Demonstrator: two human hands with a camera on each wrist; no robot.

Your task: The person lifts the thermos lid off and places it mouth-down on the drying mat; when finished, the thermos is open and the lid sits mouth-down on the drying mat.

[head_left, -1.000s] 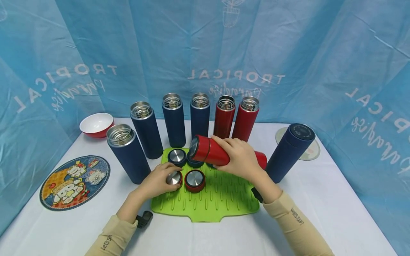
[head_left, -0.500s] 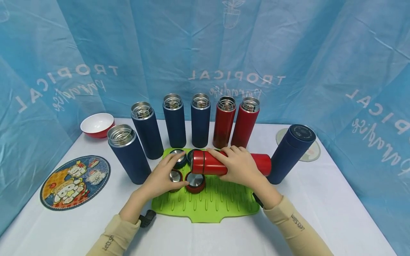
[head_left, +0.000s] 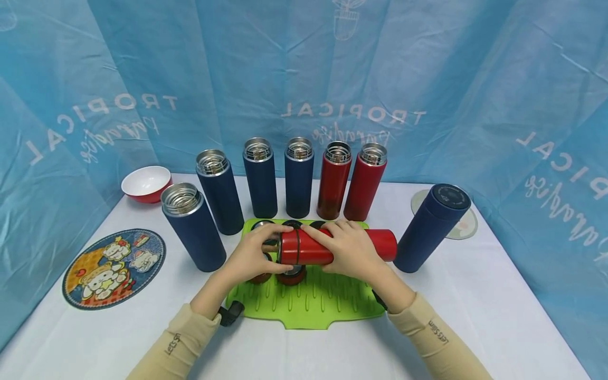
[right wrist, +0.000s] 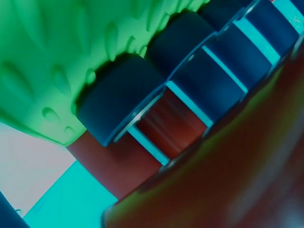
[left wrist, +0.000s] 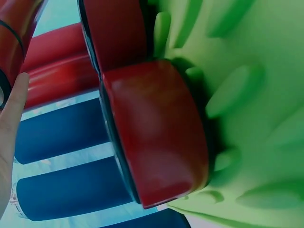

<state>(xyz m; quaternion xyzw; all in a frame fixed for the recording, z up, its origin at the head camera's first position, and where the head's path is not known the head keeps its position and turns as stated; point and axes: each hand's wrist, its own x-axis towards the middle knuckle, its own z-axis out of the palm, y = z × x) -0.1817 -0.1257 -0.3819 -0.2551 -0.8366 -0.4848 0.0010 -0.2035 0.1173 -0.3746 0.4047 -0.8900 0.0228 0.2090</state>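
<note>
A red thermos (head_left: 311,247) lies level above the green mat (head_left: 328,303), its lid end pointing left. My right hand (head_left: 349,250) grips its body from above. With thumb and fingers my left hand (head_left: 252,253) holds the thermos at the lid end, and one finger touches it in the left wrist view. Beneath are red lids (left wrist: 156,137) and dark blue lids (right wrist: 121,102), standing on the mat and partly hidden by the hands and thermos in the head view.
Open blue thermoses (head_left: 195,232) and open red thermoses (head_left: 363,184) stand in an arc behind the mat. A capped blue thermos (head_left: 429,232) stands right, before a pale round mat (head_left: 467,227). Left are a red-and-white bowl (head_left: 147,184) and a round cartoon mat (head_left: 114,269).
My left hand has left the red lid on the mat and moved up and right onto the thermos's lid end. The thermos has gone from tilted to level and sits slightly lower.
</note>
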